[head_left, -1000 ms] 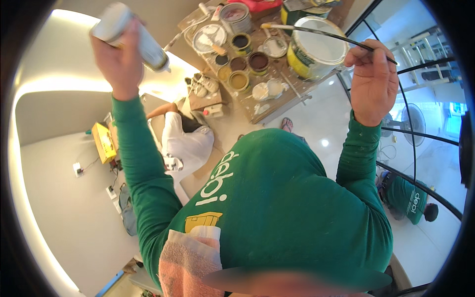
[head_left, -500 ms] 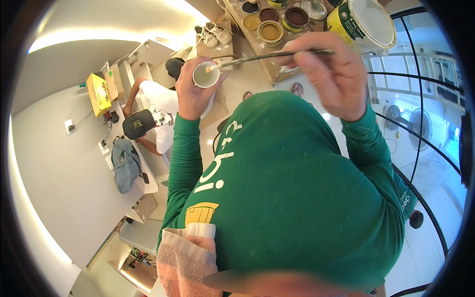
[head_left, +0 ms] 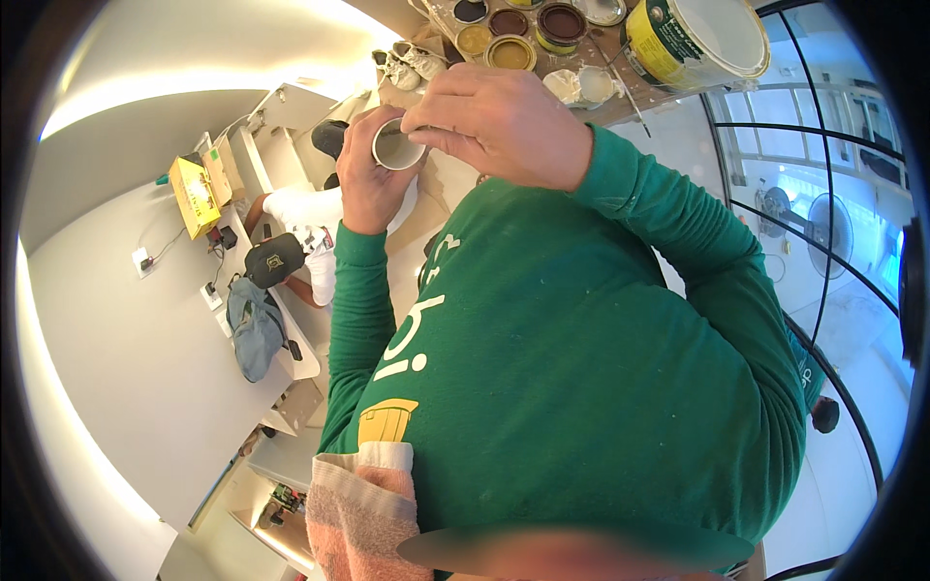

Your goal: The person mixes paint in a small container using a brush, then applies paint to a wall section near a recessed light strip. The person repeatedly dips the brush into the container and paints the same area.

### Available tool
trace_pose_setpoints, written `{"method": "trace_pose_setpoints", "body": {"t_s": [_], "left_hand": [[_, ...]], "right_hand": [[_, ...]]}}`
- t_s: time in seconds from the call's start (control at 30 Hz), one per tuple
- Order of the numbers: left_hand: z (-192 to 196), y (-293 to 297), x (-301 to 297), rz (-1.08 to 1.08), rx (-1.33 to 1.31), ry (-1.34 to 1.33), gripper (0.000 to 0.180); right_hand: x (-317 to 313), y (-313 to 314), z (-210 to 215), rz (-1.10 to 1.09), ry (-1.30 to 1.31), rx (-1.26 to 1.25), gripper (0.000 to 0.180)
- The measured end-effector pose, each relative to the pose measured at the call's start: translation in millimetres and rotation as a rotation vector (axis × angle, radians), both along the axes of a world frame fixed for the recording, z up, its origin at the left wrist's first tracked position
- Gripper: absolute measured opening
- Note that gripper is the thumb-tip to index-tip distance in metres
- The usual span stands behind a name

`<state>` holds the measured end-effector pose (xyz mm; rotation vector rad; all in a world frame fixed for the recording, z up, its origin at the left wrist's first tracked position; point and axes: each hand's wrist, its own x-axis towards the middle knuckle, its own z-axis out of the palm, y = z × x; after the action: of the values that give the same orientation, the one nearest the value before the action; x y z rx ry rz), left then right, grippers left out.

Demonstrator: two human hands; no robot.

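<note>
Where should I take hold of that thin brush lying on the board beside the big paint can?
Grip the thin brush around the middle of its bare handle, coming from above with fingers across its length. It lies flat on the paint-stained board, slanting between the large yellow-and-green paint can and a small white lid, so there is probably little room to come in from either side.
</note>
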<state>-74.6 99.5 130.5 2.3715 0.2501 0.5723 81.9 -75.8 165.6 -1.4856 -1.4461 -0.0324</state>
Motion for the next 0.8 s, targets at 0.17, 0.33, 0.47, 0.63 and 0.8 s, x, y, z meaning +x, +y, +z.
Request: {"method": "trace_pose_setpoints", "body": {"t_s": [0.17, 0.33, 0.47, 0.63, 0.8], "left_hand": [[-4.7, -0.9, 9.4, -0.027, -0.003, -0.028, 0.057], [-9.5, 1.9, 17.0, -0.069, -0.032, -0.046, 0.058], [-12.5, 2.8, 23.1, -0.082, -0.046, -0.052, 0.059], [-13.8, 0.5, 31.9, -0.115, -0.028, -0.088, 0.062], [-11.4, -4.8, 39.3, -0.141, -0.066, -0.081, 0.062]], "right_hand": [[9.5, -7.2, 7.0, -0.020, -0.118, -0.019, 0.016], [14.0, -13.3, 9.3, -0.024, -0.175, -0.090, 0.016], [14.3, -17.1, 10.2, -0.039, -0.144, -0.082, 0.015], [16.3, -20.9, 11.5, -0.066, -0.171, -0.074, 0.016], [18.6, -22.7, 13.4, -0.076, -0.167, -0.045, 0.015]]}}
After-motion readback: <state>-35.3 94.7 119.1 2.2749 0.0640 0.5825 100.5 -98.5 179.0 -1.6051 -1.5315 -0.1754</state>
